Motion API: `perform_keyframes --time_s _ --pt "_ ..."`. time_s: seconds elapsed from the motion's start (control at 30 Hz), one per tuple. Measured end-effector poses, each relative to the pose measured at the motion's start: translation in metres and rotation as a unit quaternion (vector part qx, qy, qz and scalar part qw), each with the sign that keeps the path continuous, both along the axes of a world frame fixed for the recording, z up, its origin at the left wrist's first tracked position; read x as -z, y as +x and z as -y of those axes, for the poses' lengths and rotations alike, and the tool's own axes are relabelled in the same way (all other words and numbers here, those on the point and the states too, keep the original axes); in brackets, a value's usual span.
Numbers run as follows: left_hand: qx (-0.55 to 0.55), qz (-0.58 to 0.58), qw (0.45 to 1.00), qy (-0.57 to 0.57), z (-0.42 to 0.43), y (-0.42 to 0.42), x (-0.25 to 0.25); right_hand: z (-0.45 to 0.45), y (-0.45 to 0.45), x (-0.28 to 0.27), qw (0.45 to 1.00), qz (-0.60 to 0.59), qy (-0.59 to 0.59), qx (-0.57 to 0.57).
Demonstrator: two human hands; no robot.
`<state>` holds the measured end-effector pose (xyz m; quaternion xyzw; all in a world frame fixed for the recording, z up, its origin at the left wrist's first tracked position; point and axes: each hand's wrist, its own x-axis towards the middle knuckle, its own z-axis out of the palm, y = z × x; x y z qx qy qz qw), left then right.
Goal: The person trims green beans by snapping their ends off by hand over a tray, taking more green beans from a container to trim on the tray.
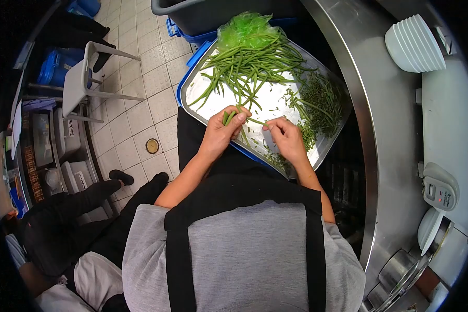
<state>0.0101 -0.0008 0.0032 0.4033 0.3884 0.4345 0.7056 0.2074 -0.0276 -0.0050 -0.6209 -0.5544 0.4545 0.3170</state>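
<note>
My left hand point(223, 129) is closed around a few green beans point(229, 117). One bean point(256, 121) stretches from it toward my right hand point(288, 139), whose thumb and forefinger pinch its far end. A small greyish shape beneath the right fingers is too unclear to name. Both hands are over the near part of a metal tray point(191, 88). A heap of whole green beans point(260, 61) fills its far side, beside a crumpled green plastic bag point(248, 30). Along the right side lie a dark green pile of thin pieces point(321, 96) and small green bits point(307, 136).
A dark grey bin point(208, 18) stands behind the tray. A curved steel counter point(361, 78) runs along the right, with stacked white bowls point(415, 44) beyond. To the left are a pale chair point(80, 78), a tiled floor point(145, 104) and another person's dark-clothed legs point(88, 203).
</note>
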Motion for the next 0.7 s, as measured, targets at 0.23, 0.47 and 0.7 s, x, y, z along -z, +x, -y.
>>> perform_keyframes --time_s 0.23,0.47,0.7 --pt "-0.082 0.034 0.996 0.026 -0.007 -0.019 -0.012 -0.006 -0.02 0.023 0.976 0.184 0.086 -0.078" --pt "-0.042 -0.207 0.976 0.05 -0.009 -0.021 0.002 0.006 -0.032 0.031 0.894 0.368 0.169 -0.192" --pt "0.164 -0.368 0.877 0.263 0.005 0.001 0.011 0.017 -0.008 -0.023 0.903 0.329 0.225 -0.158"
